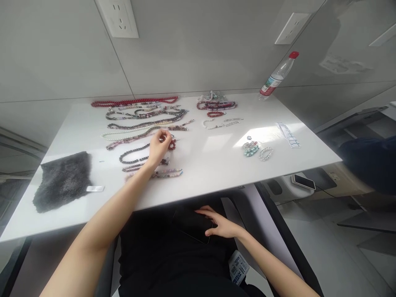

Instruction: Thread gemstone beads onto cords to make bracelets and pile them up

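Note:
My left hand (pixel 160 145) is low over the tabletop, thumb and fingers pinched together. What sits between the fingertips is too small to make out. Right beside them lies a small ring of red beads (pixel 172 144). A dark beaded necklace (pixel 133 153) curves across the table and passes under the hand. Nearer the front edge, a pastel beaded strand (pixel 173 173) lies partly behind my forearm. Down at my lap, my right hand (pixel 218 224) grips the side of a dark, flat rectangular object (pixel 192 226) resting on black clothing.
Several bead strands, including a red necklace (pixel 133 101), line the back left. More bracelets (pixel 216 105) lie at centre back. Turquoise beads (pixel 250 148) and a clear bracelet (pixel 266 154) are at right. A dark furry cloth (pixel 64 181) lies left; a bottle (pixel 275 80) leans at the wall.

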`<state>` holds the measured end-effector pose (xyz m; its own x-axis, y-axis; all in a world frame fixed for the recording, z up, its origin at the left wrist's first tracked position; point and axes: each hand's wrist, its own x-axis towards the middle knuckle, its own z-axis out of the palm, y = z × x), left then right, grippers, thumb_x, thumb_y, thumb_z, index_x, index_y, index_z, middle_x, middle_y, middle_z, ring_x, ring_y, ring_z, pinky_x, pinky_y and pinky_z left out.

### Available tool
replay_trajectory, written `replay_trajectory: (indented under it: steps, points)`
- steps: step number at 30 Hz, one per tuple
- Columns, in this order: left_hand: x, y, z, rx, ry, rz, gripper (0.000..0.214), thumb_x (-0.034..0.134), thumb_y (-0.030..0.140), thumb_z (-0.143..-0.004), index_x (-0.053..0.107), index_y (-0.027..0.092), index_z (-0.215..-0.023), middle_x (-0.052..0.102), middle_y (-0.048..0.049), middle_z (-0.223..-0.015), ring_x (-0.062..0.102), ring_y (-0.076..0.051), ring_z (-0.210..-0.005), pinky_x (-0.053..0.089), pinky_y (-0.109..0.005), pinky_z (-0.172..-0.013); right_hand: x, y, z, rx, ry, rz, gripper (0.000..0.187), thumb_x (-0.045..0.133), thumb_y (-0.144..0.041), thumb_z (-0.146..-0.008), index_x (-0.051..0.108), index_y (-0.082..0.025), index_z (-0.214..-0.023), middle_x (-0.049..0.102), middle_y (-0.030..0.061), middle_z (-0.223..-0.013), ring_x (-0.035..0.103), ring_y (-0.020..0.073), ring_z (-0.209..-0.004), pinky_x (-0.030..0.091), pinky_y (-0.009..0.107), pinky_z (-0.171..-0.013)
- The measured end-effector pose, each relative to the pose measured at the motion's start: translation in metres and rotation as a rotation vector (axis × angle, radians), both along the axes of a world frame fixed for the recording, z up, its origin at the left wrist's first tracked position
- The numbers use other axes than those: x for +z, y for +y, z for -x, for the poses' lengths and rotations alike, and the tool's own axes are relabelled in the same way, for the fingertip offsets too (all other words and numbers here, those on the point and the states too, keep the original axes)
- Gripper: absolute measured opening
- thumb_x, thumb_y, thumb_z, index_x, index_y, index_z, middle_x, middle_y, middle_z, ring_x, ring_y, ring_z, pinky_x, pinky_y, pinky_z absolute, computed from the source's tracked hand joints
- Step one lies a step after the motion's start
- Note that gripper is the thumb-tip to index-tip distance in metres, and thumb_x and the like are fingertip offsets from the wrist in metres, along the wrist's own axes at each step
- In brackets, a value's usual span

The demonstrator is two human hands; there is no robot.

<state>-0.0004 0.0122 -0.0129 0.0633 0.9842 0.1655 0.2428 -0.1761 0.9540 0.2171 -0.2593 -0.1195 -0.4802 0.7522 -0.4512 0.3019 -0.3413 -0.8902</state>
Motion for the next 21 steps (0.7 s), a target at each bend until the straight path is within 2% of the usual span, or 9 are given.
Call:
replay_trajectory:
  steps: [4,7,13,21]
  points:
    - [0.000,0.000,0.000,0.006,0.002,-0.002,0.010,0.056,0.025,-0.084,0.054,0.020,-0.075,0.056,0.0001,-0.071,0.051,-0.012,-0.065,0.042,-0.023,-0.062,-0.007,0.002,0.002,-0.027,-0.020,0.022,0.078,0.080,-0.042,-0.068,0.050,-0.030,-0.138,0.044,0.0084,-0.131,0.054,0.0237,-0.106,0.049,0.037,-0.091]
    - [0.002,-0.001,0.000,-0.010,-0.004,0.013,0.010,0.055,0.025,-0.085,0.054,0.020,-0.076,0.056,-0.0005,-0.069,0.053,-0.013,-0.064,0.043,-0.024,-0.060,-0.008,0.008,0.002,-0.006,-0.029,0.039,0.081,0.084,-0.037,-0.063,0.051,-0.028,-0.136,0.048,0.0083,-0.128,0.055,0.0230,-0.101,0.049,0.035,-0.086]
    - [0.001,0.000,-0.001,-0.001,-0.005,0.006,0.009,0.056,0.023,-0.084,0.054,0.020,-0.076,0.054,0.0008,-0.067,0.050,-0.011,-0.057,0.040,-0.023,-0.054,-0.007,0.019,0.003,0.032,-0.067,0.048,0.080,0.085,-0.029,-0.060,0.051,-0.027,-0.133,0.050,0.0076,-0.127,0.053,0.0212,-0.095,0.047,0.033,-0.082]
    - [0.004,-0.001,-0.001,-0.045,-0.014,0.012,0.008,0.055,0.019,-0.084,0.054,0.020,-0.076,0.056,0.0002,-0.069,0.052,-0.011,-0.059,0.040,-0.023,-0.055,-0.009,0.018,0.004,0.048,-0.099,0.083,0.080,0.076,-0.012,-0.060,0.050,-0.030,-0.133,0.051,0.0051,-0.122,0.053,0.0179,-0.089,0.047,0.034,-0.084]
